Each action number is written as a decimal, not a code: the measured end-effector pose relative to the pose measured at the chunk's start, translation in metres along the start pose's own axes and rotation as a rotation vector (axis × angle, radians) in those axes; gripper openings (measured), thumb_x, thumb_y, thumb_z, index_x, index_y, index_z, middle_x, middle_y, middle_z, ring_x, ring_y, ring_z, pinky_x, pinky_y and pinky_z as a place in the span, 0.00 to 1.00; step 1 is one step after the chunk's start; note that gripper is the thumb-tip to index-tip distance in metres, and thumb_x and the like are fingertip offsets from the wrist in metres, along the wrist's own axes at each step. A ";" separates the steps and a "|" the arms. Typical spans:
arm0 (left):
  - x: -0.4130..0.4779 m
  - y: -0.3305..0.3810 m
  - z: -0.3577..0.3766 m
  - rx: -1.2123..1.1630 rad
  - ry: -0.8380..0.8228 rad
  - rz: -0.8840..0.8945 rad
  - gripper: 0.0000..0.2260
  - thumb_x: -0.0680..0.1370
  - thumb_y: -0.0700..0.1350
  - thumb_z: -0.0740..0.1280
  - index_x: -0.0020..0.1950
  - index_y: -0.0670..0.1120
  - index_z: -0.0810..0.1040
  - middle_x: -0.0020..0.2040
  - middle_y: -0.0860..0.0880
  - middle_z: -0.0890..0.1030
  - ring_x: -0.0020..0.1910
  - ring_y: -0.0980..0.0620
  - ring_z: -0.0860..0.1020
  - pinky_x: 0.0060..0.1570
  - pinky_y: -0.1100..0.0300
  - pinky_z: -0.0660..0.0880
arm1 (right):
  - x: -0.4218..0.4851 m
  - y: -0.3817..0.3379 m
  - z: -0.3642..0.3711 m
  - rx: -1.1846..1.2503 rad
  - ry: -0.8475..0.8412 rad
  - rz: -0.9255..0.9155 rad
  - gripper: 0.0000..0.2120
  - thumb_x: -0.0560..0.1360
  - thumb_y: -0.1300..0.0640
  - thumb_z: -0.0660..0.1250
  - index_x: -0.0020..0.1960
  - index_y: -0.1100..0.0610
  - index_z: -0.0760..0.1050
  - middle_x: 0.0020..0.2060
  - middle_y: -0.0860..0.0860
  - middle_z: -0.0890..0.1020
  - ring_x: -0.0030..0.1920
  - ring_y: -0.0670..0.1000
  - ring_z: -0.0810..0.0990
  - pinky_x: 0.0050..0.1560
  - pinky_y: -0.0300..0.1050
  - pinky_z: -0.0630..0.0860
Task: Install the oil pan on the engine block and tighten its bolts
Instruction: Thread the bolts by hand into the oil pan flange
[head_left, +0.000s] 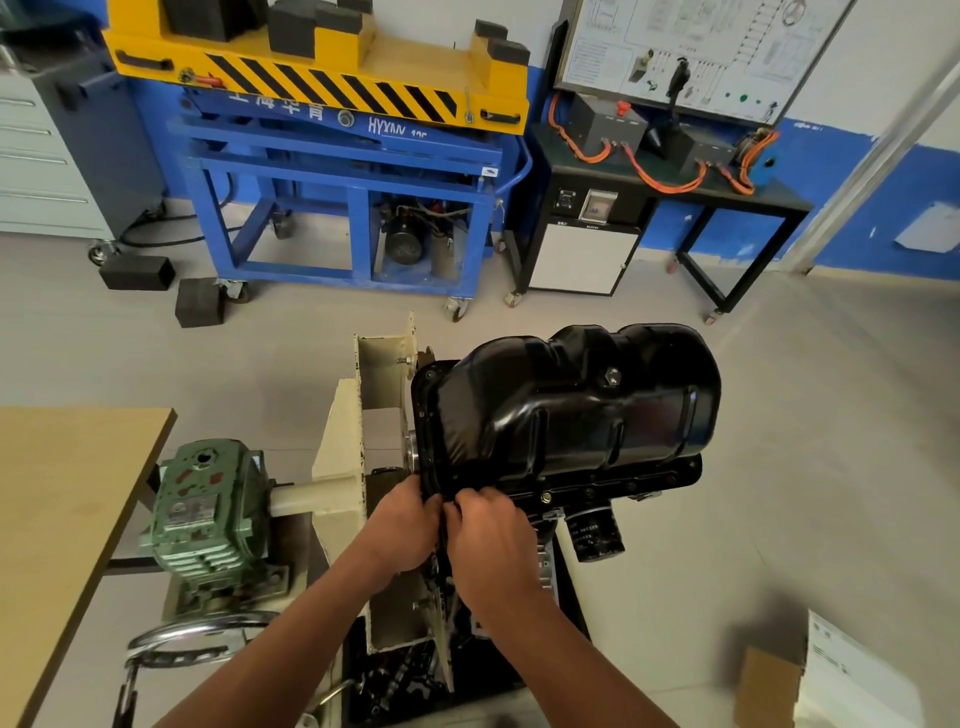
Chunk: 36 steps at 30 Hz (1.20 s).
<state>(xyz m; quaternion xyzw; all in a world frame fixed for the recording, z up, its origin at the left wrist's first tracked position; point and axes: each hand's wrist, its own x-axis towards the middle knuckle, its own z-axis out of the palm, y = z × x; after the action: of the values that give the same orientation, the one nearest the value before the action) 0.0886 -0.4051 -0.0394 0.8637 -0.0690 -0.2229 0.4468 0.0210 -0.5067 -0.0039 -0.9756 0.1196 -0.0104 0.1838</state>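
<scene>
The left hand and right hand meet knuckle to knuckle at the near corner of the oil pan. The left hand's fingers curl over the pan's rim and grip it. The right hand's fingertips are bunched tight and pinch at the same rim, touching the left fingers; whether a bolt sits between them cannot be told.

The black pan rises just beyond the hands and stretches away to their right, seated with its rim against the engine block, which is mostly hidden under it. One bolt shows in the rim just right of the right hand, and an oil filter sticks out below it.

Just left of the left hand stands the cream stand that carries the engine. Farther left is a green gearbox, with a chrome hand wheel near the left forearm and a wooden table beyond.

Well beyond the hands, a blue cart with a yellow top and a black bench with orange cables stand along the wall. A cardboard box lies well to the right of the right forearm.
</scene>
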 end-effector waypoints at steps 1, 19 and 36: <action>0.000 0.000 0.000 -0.001 0.004 0.000 0.06 0.84 0.44 0.60 0.54 0.46 0.75 0.43 0.49 0.81 0.38 0.53 0.79 0.33 0.63 0.69 | 0.000 0.000 0.000 -0.001 -0.003 -0.006 0.14 0.84 0.49 0.56 0.57 0.53 0.77 0.54 0.51 0.80 0.53 0.52 0.80 0.52 0.49 0.78; -0.010 0.006 0.002 0.190 0.000 0.034 0.12 0.85 0.45 0.57 0.54 0.39 0.76 0.45 0.46 0.77 0.46 0.46 0.79 0.44 0.58 0.76 | -0.001 -0.003 0.006 -0.018 0.036 0.046 0.15 0.84 0.46 0.54 0.56 0.52 0.76 0.52 0.49 0.79 0.52 0.52 0.79 0.50 0.48 0.78; -0.010 0.008 0.000 0.022 -0.005 -0.054 0.12 0.85 0.44 0.57 0.53 0.36 0.76 0.49 0.38 0.80 0.47 0.40 0.80 0.47 0.49 0.76 | -0.001 0.008 0.020 -0.058 0.111 -0.067 0.16 0.84 0.45 0.52 0.57 0.51 0.76 0.52 0.47 0.80 0.48 0.51 0.81 0.47 0.46 0.78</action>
<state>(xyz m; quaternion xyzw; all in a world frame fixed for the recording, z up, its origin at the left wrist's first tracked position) 0.0802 -0.4065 -0.0300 0.8695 -0.0495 -0.2363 0.4310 0.0193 -0.5066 -0.0257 -0.9819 0.0969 -0.0670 0.1482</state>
